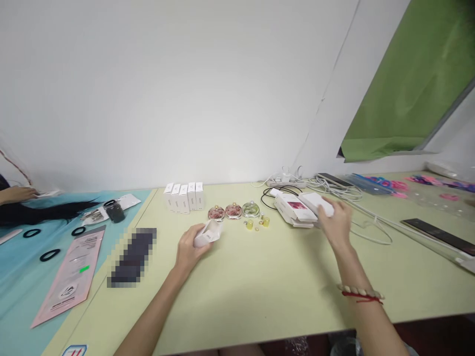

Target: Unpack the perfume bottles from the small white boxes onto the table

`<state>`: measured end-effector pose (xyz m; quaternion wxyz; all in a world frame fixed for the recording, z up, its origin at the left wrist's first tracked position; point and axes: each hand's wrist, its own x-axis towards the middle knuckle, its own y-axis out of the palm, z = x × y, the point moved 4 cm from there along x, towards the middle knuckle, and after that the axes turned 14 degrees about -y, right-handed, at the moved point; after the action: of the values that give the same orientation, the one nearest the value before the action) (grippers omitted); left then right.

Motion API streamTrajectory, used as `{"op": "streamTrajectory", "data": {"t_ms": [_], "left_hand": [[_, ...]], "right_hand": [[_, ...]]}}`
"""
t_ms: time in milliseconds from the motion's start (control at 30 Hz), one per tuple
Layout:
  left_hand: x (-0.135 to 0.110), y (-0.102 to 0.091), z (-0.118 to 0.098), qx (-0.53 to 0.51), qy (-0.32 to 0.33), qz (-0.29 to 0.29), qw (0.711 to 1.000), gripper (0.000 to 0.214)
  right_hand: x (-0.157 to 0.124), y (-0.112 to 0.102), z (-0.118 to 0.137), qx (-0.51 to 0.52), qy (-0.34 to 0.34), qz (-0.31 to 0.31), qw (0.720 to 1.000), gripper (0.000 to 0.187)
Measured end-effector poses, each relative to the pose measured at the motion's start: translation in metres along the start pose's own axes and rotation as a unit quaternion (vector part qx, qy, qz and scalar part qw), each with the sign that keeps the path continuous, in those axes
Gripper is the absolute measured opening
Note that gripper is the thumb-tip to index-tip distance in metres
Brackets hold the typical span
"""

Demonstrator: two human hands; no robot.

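My left hand (pixel 188 248) is closed around a small white box (pixel 205 239), whose flaps stand open at the top. On the right, my right hand (pixel 337 223) grips another white box (pixel 314 201), beside flat white boxes (pixel 297 208), one with a red picture on it. Between my hands stand two rounded glass bottles with reddish contents (pixel 216 213) (pixel 233 211) and one with green contents (pixel 251 209). Small yellow caps (pixel 250 225) and tiny pieces lie in front of them. Several closed white boxes (pixel 184 199) stand upright in rows at the back left.
A pixelated dark item (pixel 134 257) lies left of my forearm. Beyond it, a blue cloth (pixel 22 277) bears a pink packet (pixel 74 277), black rings, a dark jar (pixel 115 211) and black hair. Another person's hand (pixel 18 194) is at far left. Cables (pixel 374 225) cross the right side.
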<state>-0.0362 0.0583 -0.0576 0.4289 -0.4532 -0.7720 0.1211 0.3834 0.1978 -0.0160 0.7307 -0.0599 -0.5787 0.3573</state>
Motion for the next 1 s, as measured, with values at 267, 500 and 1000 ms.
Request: {"op": "streamTrajectory", "data": {"t_ms": [267,500,1000], "left_hand": [[-0.030,0.010,-0.044,0.051,0.266,-0.121,0.955,0.039],[-0.028,0.005,-0.045,0.088,0.239,-0.139,0.957,0.044],[-0.018,0.008,-0.032,0.062,0.080,-0.084,0.991,0.028]], "right_hand": [[-0.072,0.025,0.199,0.493,0.107,0.456,0.733,0.062],[-0.066,0.029,0.209,0.521,0.104,0.344,0.774,0.054],[0.015,0.009,0.041,-0.115,-0.295,0.163,0.934,0.034]]}}
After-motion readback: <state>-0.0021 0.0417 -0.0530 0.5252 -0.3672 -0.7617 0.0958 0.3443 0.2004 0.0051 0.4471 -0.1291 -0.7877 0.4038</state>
